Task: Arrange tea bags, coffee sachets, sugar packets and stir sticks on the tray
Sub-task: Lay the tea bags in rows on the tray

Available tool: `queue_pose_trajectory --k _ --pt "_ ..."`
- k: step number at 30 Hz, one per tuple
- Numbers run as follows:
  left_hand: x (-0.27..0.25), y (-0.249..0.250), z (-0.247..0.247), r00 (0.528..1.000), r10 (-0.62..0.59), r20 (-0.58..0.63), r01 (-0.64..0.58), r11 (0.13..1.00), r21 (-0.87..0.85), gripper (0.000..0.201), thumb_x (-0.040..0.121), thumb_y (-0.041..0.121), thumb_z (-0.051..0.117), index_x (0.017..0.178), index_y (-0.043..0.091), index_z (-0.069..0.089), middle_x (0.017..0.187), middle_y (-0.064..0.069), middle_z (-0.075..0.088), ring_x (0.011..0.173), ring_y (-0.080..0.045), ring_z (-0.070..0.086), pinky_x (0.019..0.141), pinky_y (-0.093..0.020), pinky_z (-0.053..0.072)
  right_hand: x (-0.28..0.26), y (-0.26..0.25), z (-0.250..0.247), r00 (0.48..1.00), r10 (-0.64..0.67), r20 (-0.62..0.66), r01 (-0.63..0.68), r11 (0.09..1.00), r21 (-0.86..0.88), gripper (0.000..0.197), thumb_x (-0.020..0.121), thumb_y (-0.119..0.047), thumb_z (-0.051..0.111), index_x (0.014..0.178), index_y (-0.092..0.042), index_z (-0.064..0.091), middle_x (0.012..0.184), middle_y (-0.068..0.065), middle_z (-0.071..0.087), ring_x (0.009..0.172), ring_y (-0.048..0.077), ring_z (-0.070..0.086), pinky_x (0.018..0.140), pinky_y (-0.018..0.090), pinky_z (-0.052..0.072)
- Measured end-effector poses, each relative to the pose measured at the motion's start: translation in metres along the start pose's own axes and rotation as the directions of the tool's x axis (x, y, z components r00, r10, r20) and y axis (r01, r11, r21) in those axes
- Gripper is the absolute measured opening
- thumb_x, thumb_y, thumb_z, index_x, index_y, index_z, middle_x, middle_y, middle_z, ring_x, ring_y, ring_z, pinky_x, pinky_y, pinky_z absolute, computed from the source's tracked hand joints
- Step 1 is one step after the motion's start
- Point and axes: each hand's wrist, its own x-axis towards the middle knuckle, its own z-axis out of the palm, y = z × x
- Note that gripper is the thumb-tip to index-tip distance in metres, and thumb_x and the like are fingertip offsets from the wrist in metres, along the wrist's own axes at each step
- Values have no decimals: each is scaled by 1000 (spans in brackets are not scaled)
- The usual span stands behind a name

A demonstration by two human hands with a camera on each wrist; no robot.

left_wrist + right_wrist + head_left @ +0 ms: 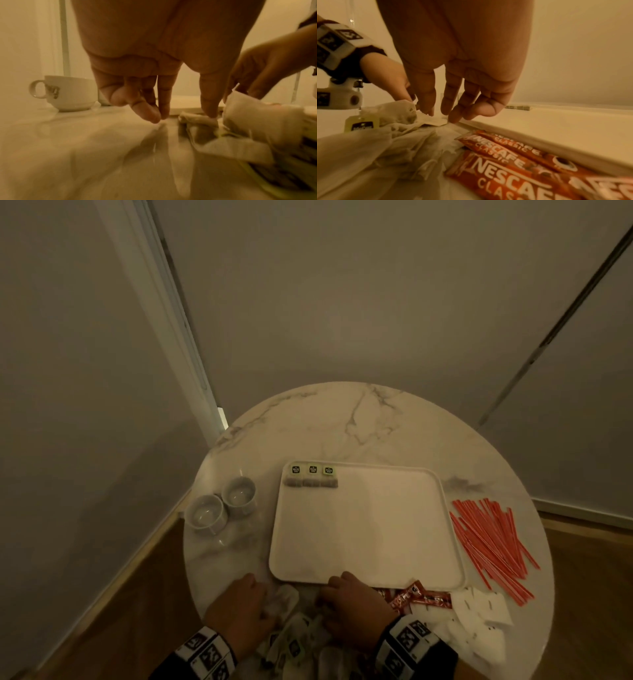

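A white tray (366, 529) lies mid-table with three tea bags (312, 475) lined up in its far left corner. Both hands are down in the loose tea bag pile (294, 635) at the tray's near edge. My left hand (239, 607) has straight fingers on the tabletop and its thumb presses a folded tea bag (197, 119). My right hand (352, 604) pinches the top corner of a raised tea bag (254, 112) with thumb and forefinger. Red coffee sachets (513, 162) lie right of it, then white sugar packets (479, 621). Red stir sticks (489, 546) fan out beside the tray.
Two white cups (222, 506) stand left of the tray, the nearer cup (68, 93) just beyond my left hand. The round marble table (359, 422) sits in a wall corner, and its rim curves close behind my wrists.
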Motion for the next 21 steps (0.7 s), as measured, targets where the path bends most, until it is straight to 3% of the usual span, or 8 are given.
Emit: queue_pose_trajectory --k 4,8,10,12,14,16,19,21 --pt "3 3 13 1000 -12 -10 12 1000 22 47 84 58 44 110 20 53 126 -4 43 117 -22 44 96 -31 38 -4 -3 -5 998 38 -51 -36 999 29 33 91 -31 49 120 -19 59 118 6 56 111 27 46 91 38 42" --pt "5 10 4 999 -53 10 53 988 -145 47 67 75 21 67 30 37 90 5 46 94 -18 48 84 -28 38 -8 -2 -11 992 68 -108 -55 991 121 32 89 -30 52 119 -22 61 116 2 59 111 23 48 91 33 42" --pt "3 13 -9 998 -66 -19 58 959 -277 39 79 65 46 64 31 38 73 11 42 78 -12 46 72 -23 36 -11 -3 -17 986 94 -139 -64 976 206 32 88 -28 54 118 -23 62 110 0 59 106 19 49 90 29 41" --pt "3 16 -24 997 -60 -46 30 874 -486 26 86 34 64 67 25 50 69 8 53 68 -8 51 65 -21 40 -15 -3 -26 980 133 -148 -80 945 316 31 88 -26 56 118 -24 61 102 -6 57 98 13 49 91 27 42" --pt "0 20 -44 996 -65 -55 3 675 -738 14 84 10 68 73 11 58 64 1 62 59 -8 59 59 -26 47 -20 -4 -39 973 174 -151 -87 886 456 31 88 -20 57 118 -27 59 100 -9 60 92 10 56 88 25 47" --pt "-5 28 -65 999 -51 -18 3 375 -927 6 85 1 64 83 2 58 62 -5 63 55 -13 61 51 -27 44 -24 -6 -54 966 196 -171 -57 802 595 35 88 -15 58 118 -32 56 104 -8 64 90 7 60 80 19 49" --pt "-13 48 -97 997 68 19 24 -77 -997 3 87 3 55 88 4 53 67 -12 58 60 -19 55 52 -28 40 -31 -16 -80 952 197 -235 92 548 832 33 89 -11 62 116 -29 59 105 0 65 83 8 61 71 25 52" --pt "-18 62 -111 988 150 31 65 -228 -971 12 83 8 54 95 5 53 70 -11 56 59 -19 52 51 -28 40 -35 -24 -97 938 200 -284 185 403 896 30 88 -15 63 117 -21 62 108 6 65 84 12 61 68 29 52"
